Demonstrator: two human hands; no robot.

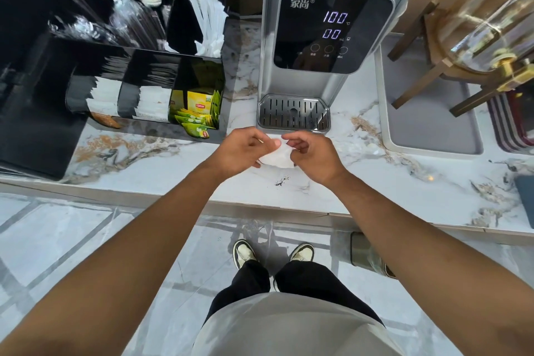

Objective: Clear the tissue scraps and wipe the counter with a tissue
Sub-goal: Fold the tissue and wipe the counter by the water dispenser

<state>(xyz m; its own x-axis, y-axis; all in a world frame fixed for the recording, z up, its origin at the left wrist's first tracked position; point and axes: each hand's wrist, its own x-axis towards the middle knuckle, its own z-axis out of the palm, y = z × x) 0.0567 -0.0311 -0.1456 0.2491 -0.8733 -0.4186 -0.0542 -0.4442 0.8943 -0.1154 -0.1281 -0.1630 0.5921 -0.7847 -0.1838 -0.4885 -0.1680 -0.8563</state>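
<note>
A white tissue (276, 155) is held between both hands just above the marble counter (173, 170), in front of the water dispenser's drip tray (293, 114). My left hand (242, 150) grips its left side with curled fingers. My right hand (313, 154) pinches its right edge. Much of the tissue is hidden behind the fingers. A small patch of dark crumbs (281, 181) lies on the counter just below the hands, near the front edge.
A grey water dispenser (332, 26) stands behind the hands. A black organiser (144, 87) with sachets and yellow-green tea bags (199, 113) is at the left. A grey tray (427, 124) holding a glass drink dispenser on a stand (462, 46) is at the right. A bin (367, 254) sits on the floor.
</note>
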